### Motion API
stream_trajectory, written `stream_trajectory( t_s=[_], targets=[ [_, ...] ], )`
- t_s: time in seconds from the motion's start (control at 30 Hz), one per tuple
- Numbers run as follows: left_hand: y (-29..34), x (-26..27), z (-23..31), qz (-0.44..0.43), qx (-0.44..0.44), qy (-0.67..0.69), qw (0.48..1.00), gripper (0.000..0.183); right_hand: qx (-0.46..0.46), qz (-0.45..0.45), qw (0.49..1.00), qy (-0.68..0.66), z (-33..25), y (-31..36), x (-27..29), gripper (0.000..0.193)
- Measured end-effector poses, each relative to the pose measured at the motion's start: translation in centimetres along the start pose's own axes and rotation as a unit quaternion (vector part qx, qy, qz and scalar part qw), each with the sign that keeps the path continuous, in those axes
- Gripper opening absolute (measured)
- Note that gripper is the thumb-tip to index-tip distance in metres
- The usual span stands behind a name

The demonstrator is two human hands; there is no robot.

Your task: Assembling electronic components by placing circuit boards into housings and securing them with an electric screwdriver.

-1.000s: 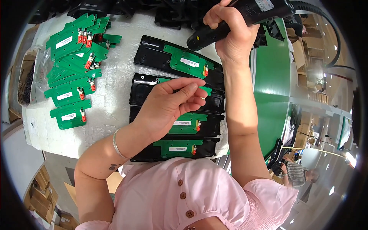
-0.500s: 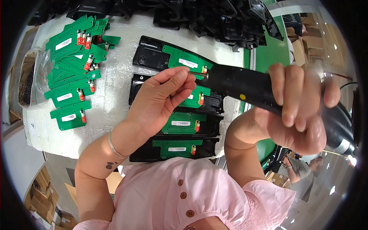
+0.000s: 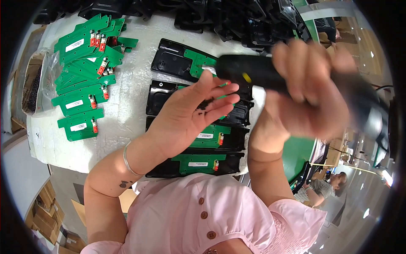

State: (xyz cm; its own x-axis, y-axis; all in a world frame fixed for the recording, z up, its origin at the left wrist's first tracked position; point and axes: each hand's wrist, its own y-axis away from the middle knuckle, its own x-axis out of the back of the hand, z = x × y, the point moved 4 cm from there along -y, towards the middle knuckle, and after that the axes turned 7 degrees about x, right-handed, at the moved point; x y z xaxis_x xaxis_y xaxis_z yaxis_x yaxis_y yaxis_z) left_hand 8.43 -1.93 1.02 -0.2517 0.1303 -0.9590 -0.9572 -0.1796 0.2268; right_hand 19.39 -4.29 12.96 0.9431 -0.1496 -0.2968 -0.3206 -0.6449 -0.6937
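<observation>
My left hand (image 3: 177,118) is cupped palm up, its fingers partly spread, with several small dark screws (image 3: 205,104) lying in it. In my right hand (image 3: 308,101), smeared by motion, is a black electric screwdriver (image 3: 253,72), gripped round its body and pointing left. The screwdriver's nose is over the farthest black plastic housing (image 3: 169,59), which holds a green circuit board (image 3: 192,63); the tip cannot be made out clearly. Nearer to me lie several more such housings in a column, each with a green board; my left hand partly covers the second housing (image 3: 163,97).
A pile of green circuit boards (image 3: 78,103) with red-and-white connectors spreads over the left of the white worktop (image 3: 135,29). Beside it stands a box (image 3: 34,84) of small dark pieces. Black plastic parts (image 3: 237,21) are heaped along the back. A person (image 3: 319,190) is at the right.
My left fingers have opened from a pinch at the screwdriver's tip, showing screws in the palm. The screwdriver has moved left and away from me, toward the farthest housing.
</observation>
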Motion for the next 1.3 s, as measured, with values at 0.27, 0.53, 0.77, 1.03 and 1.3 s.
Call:
stream_trajectory(
  t_s=[0.27, 0.53, 0.77, 1.03, 1.3],
  targets=[
    [0.0, 1.0, -1.6, 0.047, 0.067, -0.048, 0.996, 0.032, -0.084, 0.122, 0.986, 0.071, 7.6, -1.6, 1.2, 0.022],
    [0.3, 0.5, -1.2, 0.011, 0.079, -0.129, 0.988, 0.018, -0.111, 0.09, 0.985, 0.096, 8.1, -2.2, 0.5, 0.019],
    [0.1, 1.1, -1.1, 0.065, 0.037, -0.09, 0.993, 0.019, -0.14, 0.052, 0.983, 0.106, 9.0, -2.4, 0.3, 0.014],
    [0.0, 1.6, -0.1, 0.073, 0.012, -0.038, 0.997, 0.017, -0.134, 0.052, 0.982, 0.119, 8.6, -2.7, 0.3, 0.015],
    [-0.3, 1.8, 0.3, 0.082, -0.044, -0.007, 0.996, 0.016, -0.004, -0.072, 0.997, -0.023, -3.5, -0.4, 0.0, 0.032]
  ],
)
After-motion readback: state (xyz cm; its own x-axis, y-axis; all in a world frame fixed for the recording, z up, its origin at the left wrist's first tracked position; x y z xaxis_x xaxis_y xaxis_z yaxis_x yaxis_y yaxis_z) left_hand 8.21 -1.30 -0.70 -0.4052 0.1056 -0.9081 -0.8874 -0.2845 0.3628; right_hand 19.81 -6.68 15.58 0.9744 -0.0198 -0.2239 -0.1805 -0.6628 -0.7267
